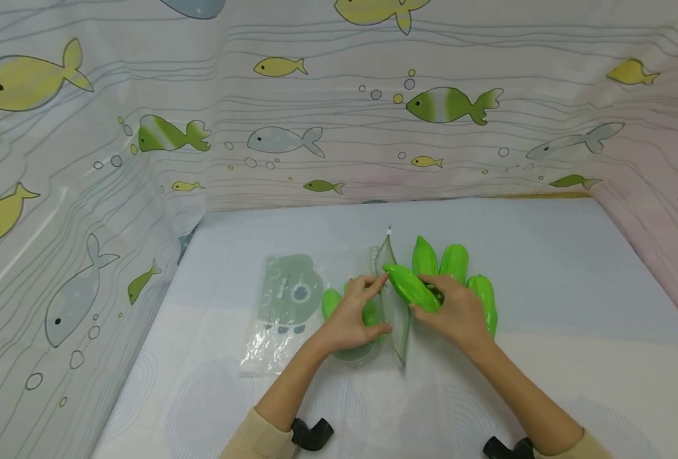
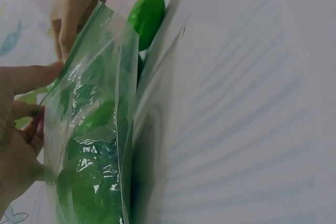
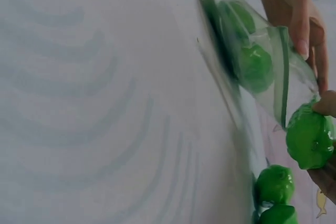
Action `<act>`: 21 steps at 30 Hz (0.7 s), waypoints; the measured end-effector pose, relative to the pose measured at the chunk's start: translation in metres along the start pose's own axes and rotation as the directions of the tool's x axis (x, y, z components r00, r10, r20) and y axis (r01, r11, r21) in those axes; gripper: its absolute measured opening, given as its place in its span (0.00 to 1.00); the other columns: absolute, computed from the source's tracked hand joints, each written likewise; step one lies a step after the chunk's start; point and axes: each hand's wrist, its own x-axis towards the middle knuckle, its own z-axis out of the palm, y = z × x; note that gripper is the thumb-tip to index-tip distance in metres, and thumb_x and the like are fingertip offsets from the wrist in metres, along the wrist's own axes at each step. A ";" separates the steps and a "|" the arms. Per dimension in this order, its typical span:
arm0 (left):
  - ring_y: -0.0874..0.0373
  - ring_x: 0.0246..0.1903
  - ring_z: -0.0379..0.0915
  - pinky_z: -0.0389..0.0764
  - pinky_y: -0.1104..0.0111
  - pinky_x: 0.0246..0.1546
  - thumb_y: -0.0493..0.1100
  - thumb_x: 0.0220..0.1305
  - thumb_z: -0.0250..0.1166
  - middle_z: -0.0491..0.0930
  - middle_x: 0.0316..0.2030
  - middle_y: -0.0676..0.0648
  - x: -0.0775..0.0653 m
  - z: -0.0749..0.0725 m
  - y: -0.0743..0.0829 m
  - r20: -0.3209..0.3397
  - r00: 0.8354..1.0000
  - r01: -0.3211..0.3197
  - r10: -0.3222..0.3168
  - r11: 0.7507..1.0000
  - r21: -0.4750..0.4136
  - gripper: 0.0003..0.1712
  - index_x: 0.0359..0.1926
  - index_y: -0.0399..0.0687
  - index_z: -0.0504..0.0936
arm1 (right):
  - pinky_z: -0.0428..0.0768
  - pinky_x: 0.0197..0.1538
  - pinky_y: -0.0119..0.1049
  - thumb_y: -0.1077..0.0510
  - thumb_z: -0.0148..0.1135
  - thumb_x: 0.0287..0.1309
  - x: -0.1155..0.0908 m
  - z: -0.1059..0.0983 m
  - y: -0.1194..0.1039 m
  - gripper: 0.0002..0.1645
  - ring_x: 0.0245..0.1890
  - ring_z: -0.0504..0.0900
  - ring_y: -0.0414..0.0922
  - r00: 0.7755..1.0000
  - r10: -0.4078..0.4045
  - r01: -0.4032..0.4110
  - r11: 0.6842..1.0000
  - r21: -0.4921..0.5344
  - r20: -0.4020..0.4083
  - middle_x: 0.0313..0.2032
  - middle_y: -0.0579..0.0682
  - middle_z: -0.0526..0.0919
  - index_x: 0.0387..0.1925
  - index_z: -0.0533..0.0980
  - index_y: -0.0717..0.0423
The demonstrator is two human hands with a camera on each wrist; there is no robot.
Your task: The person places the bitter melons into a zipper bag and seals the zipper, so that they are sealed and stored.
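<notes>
My right hand (image 1: 459, 312) pinches a long, glossy green toy vegetable (image 1: 410, 288), ridged like a bitter melon, between thumb and fingers. Its tip points left, at the mouth of a clear zip bag (image 1: 258, 357) with a green-edged opening. My left hand (image 1: 347, 328) grips the bag by that opening, thumb and forefinger spread apart along the edge. In the left wrist view, the left fingers (image 2: 31, 80) lie at the bag's rim. Similar green vegetables (image 3: 256, 69) are inside the bag, partly hidden by the left hand in the head view.
Several more green vegetables (image 1: 484, 299) lie on the table beyond and right of my right hand. A pale cloth (image 1: 201, 408) covers the table. Fish-patterned curtains (image 1: 373, 178) hang behind it and along both sides. Black bands (image 1: 311, 435) sit at the wrists.
</notes>
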 end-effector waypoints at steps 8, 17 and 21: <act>0.50 0.61 0.57 0.65 0.54 0.62 0.41 0.50 0.76 0.63 0.59 0.44 0.000 0.001 0.000 0.004 1.000 0.003 -0.003 1.000 -0.022 0.54 0.73 0.40 0.55 | 0.80 0.31 0.44 0.56 0.78 0.38 0.000 0.007 -0.009 0.33 0.34 0.83 0.50 0.995 0.058 -0.057 0.998 -0.014 0.079 0.40 0.57 0.84 0.50 0.80 0.62; 0.50 0.60 0.58 0.65 0.53 0.61 0.39 0.49 0.76 0.64 0.58 0.43 0.001 0.001 0.001 -0.012 1.000 -0.029 0.029 0.999 -0.028 0.54 0.73 0.39 0.56 | 0.79 0.28 0.41 0.53 0.76 0.42 0.003 0.008 -0.015 0.32 0.32 0.82 0.49 0.975 0.129 -0.125 0.992 -0.034 0.181 0.40 0.57 0.84 0.50 0.80 0.64; 0.49 0.61 0.57 0.65 0.51 0.61 0.39 0.49 0.76 0.63 0.58 0.43 0.001 0.000 0.002 -0.016 1.000 -0.027 0.027 0.999 -0.037 0.54 0.73 0.40 0.56 | 0.78 0.26 0.38 0.52 0.76 0.42 0.004 0.007 -0.017 0.32 0.31 0.81 0.48 0.959 0.153 -0.152 0.988 -0.022 0.239 0.40 0.58 0.85 0.50 0.80 0.64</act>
